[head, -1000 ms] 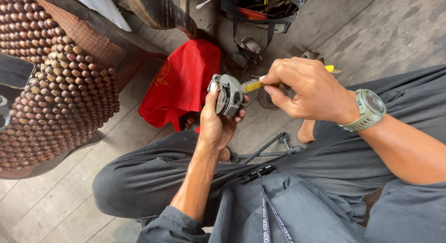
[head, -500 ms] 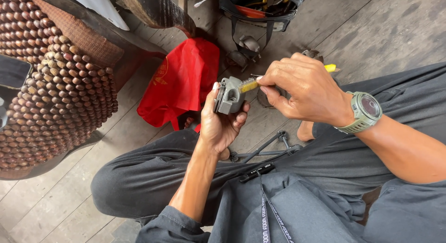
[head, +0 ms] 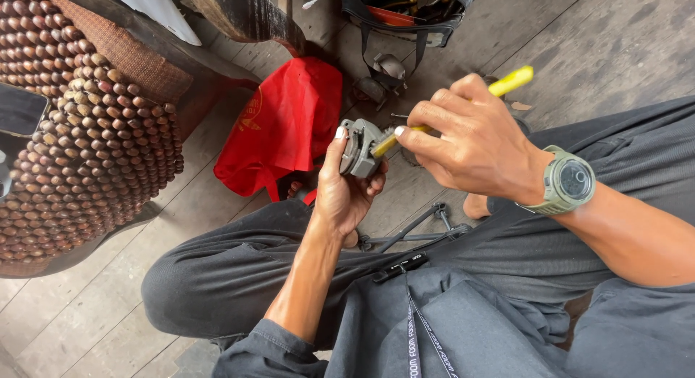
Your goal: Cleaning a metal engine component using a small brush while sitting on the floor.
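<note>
Centre frame: my left hand (head: 346, 193) curled around one grey metal part (head: 360, 148) | my right hand (head: 474, 143) pinching one yellow-handled tool (head: 512, 80) against it | one red bag (head: 286, 125) behind

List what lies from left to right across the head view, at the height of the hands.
Wooden bead seat cover → red bag → left hand holding a grey metal part → yellow-handled tool in the right hand → green wristwatch.
</note>
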